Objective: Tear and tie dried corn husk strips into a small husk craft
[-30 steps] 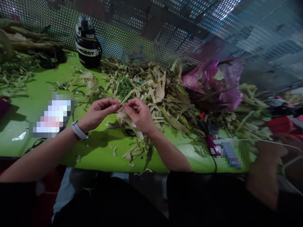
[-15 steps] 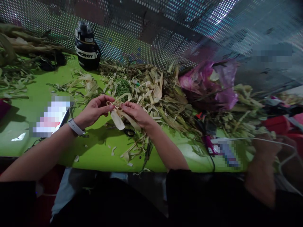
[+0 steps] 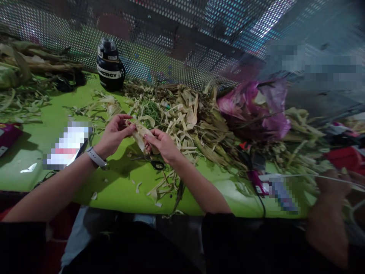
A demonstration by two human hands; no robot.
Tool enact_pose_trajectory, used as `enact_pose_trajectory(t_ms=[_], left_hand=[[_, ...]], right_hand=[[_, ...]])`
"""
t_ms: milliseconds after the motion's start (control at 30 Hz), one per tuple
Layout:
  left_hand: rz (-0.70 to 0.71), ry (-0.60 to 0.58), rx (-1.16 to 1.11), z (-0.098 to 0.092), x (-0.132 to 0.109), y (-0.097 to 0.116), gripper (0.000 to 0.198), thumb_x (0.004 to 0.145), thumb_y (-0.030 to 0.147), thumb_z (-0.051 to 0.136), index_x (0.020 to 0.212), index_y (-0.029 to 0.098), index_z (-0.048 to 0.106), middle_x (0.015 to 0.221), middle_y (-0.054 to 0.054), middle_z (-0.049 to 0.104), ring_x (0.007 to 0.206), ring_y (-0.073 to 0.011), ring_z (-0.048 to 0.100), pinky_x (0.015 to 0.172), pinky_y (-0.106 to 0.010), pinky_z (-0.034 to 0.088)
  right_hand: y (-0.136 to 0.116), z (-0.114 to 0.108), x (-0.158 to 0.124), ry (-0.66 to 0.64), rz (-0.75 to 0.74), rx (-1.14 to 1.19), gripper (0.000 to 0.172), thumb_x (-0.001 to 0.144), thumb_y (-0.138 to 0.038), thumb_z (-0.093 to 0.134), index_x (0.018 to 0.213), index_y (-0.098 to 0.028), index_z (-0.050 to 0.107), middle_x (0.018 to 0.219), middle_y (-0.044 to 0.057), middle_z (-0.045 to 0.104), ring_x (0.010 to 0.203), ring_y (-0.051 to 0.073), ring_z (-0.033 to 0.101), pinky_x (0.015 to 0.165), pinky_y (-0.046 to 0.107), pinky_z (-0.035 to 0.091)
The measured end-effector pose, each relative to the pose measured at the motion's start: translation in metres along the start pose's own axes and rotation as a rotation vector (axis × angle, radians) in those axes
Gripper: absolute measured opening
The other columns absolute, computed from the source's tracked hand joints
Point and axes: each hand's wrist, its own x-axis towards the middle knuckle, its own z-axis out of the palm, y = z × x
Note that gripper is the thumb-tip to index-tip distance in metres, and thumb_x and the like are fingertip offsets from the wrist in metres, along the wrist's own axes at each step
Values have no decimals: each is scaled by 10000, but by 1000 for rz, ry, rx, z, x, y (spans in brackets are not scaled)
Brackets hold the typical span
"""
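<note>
My left hand (image 3: pixel 114 134) and my right hand (image 3: pixel 161 144) are held close together above the green table (image 3: pixel 34 152), both pinching a pale dried husk strip (image 3: pixel 140 134). The left fingertips grip its upper end and the right fingers curl round its lower part. A white watch band sits on my left wrist. Black-handled scissors (image 3: pixel 156 164) lie on the table just below my right hand. A large heap of dried husks and leaves (image 3: pixel 194 118) lies right behind the hands.
A black bottle (image 3: pixel 110 69) stands at the back by the perforated metal wall. A purple plastic bag (image 3: pixel 256 106) lies on the heap at right. A blurred-out flat object (image 3: pixel 67 145) lies left of my wrist. Another person's arm (image 3: pixel 327 213) reaches in at far right.
The husk strip has been pulled in and bunched between my hands. Both hands have shifted slightly left and closer together, and the view has tilted a little.
</note>
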Motion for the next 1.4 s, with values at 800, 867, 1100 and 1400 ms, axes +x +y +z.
enact_pose_trajectory(t_ms=[800,867,1100,1400], left_hand=[[151,252,73,1,3,2,379,688,229,757,918,214,457,870,20,566,800,-114,627,687,-228,501],[140,226,57,3,1,3,370,683,228,759,901,210,460,857,20,562,787,-112,622,682,-227,503],[113,119,123,3,-2,0,405,658,191,789,950,197,509,826,21,556,736,-96,585,694,-230,500],[-61,-270,98,12,-15,12,380,689,217,791,1007,175,587,815,0,628,759,-120,629,723,-258,528]], right_hand=[[30,13,6,24,196,412,356,658,-302,763,912,-196,539,569,-92,541,432,42,429,418,154,341],[28,11,7,-14,186,275,387,662,-360,758,940,-198,544,652,-53,613,511,75,528,490,189,431],[11,9,-13,39,-288,-624,273,891,-476,534,850,-212,593,717,13,571,622,129,480,593,261,385],[-19,-6,-18,183,-726,-1098,226,965,-344,426,899,-208,593,1063,101,620,1036,232,540,926,395,384]])
